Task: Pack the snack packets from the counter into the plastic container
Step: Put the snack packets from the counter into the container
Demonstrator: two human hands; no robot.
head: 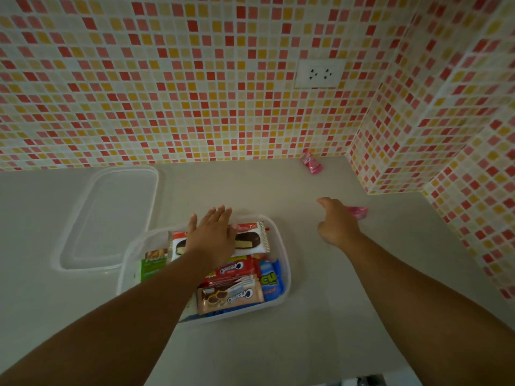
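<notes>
- The left hand [213,232] lay flat, fingers straight, on the chocolate pie packet [250,238] at the far end of the plastic container [284,277]; judged from that, it was pressing the packet down to seat it and to steady the tub.
- The container stood on the counter just before the person, already well filled: a red Creamo packet [237,270], a brown Creamo packet [231,298], a blue packet [271,278] along the right wall and a green packet [153,267] at the left.
- The right hand [337,222] reached out to the right of the container with fingers curled over a pink packet [359,211], whose end showed past the knuckles. Whether the fingers had already closed on it could not be told, since the hand hid the contact.
- A second pink packet [312,162] sat well apart, at the foot of the back wall, so packing looked nearly but not fully done.
- The clear lid [111,218] lay on the counter to the left, beside the container, probably kept out of the way until the last packets were in.
- The counter [306,344] was a plain pale grey surface.
- The wall [167,79] behind, and the jutting corner at the right, were covered in small red, orange and cream mosaic tiles, with a white double socket [319,73] set in the back wall.
</notes>
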